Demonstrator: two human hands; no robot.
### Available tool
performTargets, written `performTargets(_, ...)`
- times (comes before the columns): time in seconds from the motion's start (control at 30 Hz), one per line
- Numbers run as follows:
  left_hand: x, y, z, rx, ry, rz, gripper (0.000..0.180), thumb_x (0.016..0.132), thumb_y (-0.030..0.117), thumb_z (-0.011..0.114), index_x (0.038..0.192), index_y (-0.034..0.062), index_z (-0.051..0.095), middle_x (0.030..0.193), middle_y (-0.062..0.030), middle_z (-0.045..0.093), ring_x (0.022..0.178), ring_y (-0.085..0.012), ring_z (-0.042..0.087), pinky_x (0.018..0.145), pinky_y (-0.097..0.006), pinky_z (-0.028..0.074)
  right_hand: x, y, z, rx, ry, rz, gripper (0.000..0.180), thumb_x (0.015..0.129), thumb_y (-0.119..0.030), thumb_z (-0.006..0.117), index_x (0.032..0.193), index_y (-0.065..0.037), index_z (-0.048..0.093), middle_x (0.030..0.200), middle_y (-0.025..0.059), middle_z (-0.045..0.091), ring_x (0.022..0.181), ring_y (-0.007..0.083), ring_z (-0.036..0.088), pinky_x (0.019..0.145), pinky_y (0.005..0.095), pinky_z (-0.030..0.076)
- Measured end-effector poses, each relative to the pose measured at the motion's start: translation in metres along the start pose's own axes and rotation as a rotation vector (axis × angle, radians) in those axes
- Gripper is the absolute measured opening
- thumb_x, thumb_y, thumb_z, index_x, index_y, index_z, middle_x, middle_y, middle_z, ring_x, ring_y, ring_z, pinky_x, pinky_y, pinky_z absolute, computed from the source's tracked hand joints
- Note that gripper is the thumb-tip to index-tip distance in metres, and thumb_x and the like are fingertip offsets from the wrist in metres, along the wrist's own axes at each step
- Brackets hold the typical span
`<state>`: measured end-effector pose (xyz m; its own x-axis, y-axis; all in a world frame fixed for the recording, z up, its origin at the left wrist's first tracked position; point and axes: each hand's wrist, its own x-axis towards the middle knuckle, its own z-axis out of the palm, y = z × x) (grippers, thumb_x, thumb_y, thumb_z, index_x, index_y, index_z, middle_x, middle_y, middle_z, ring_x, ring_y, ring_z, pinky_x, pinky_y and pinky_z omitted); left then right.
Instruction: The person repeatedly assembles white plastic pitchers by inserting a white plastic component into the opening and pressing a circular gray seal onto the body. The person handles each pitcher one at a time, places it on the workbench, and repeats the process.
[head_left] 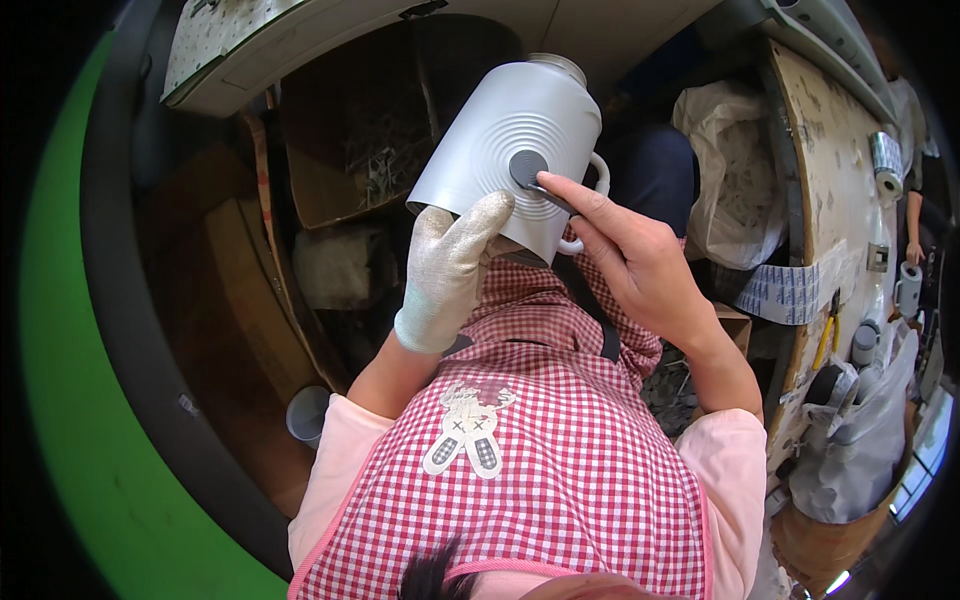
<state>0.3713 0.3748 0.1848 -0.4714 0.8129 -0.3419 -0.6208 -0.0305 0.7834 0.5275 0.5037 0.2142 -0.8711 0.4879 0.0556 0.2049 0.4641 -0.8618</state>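
Silvery jug body (480, 130), tilted neck-up above the checked apron (560, 440). Gloved L hand (447, 265) grips its lower rim; bare R hand (640, 255) pinches a dark strip (556, 201) by the grey disc (527, 166). I judge: disc approx. placed, final seating prob. left; base apparently unfitted.

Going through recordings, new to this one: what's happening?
The left hand, in a whitish glove, steadies a silver-grey cylindrical jug with a white handle. The bare right hand holds a dark grey round disc with a narrow strip over the jug's concentric rings. The jug is tilted, mouth pointing away from the person.
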Motion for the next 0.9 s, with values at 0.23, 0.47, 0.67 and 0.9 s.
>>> performTargets(0.23, 0.001, 0.000, 0.002, 0.047, -0.036, -0.007, 0.040, 0.105, 0.019, 0.062, 0.134, -0.0070, 0.058, 0.115, -0.0158, 0.072, 0.097, -0.0196, 0.076, 0.080, -0.032, 0.065, -0.008, 0.004, 0.003, -0.162, -0.001, -0.018, 0.062, 0.096, -0.001, 0.066, 0.153, -0.022, 0.053, 0.106, 0.0177, 0.074, 0.086, 0.0329, 0.075, 0.078, 0.0378, 0.062)
performTargets(0.47, 0.002, -0.013, 0.013, 0.163, -0.015, 0.064, 0.040, 0.106, 0.023, 0.062, 0.131, -0.0079, 0.060, 0.113, -0.0150, 0.071, 0.094, -0.0175, 0.073, 0.082, -0.030, 0.062, -0.022, -0.004, 0.013, -0.703, 0.052, 0.014, 0.070, 0.090, 0.004, 0.063, 0.155, -0.020, 0.051, 0.076, 0.0087, 0.060, 0.058, 0.0234, 0.062, 0.058, 0.0369, 0.055)
performTargets(0.67, 0.004, -0.028, 0.028, 0.342, -0.059, 0.088, 0.035, 0.107, 0.019, 0.060, 0.128, -0.0094, 0.061, 0.113, -0.0114, 0.071, 0.093, -0.0151, 0.070, 0.082, -0.030, 0.059, -0.029, -0.003, 0.002, -0.607, 0.085, 0.032, 0.053, 0.098, -0.004, 0.061, 0.150, -0.015, 0.057, 0.079, 0.0099, 0.064, 0.058, 0.0201, 0.061, 0.057, 0.0361, 0.053)
performTargets(0.9, -0.007, 0.009, -0.005, 0.100, -0.158, 0.148, 0.036, 0.094, 0.013, 0.077, 0.123, -0.0067, 0.066, 0.112, -0.0114, 0.074, 0.101, -0.0168, 0.069, 0.095, -0.033, 0.054, -0.019, 0.050, -0.055, 0.458, 0.652, 0.266, 0.055, 0.101, -0.048, 0.066, 0.135, -0.005, 0.062, 0.076, -0.0060, 0.052, 0.056, -0.0008, 0.040, 0.049, 0.0185, 0.029)
